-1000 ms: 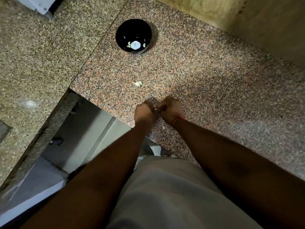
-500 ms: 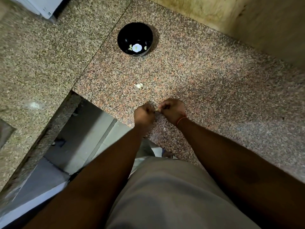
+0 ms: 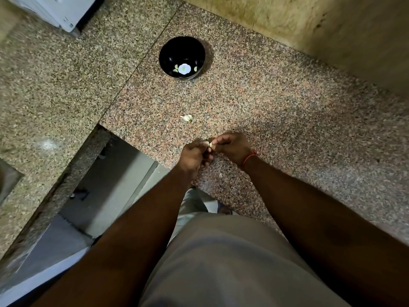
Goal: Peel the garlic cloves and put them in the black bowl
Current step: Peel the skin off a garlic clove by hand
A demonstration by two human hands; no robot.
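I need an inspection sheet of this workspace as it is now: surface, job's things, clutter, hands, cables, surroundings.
Surface: speckled granite counter, with a seam left of the bowl.
Job's things: black bowl holding a few pale pieces; loose garlic clove on the counter; held garlic clove between both hands.
Clutter: small pale scraps near the hands, too small to identify.
Hands: left hand and right hand both pinch the held clove.
Cables: nothing seen.
Surroundings: white appliance far left; wall behind.

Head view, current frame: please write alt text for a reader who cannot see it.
Both hands, left hand and right hand, pinch a garlic clove between them over a speckled granite counter. Another garlic clove lies on the counter farther away, and beyond it stands a black bowl holding a few pale pieces.
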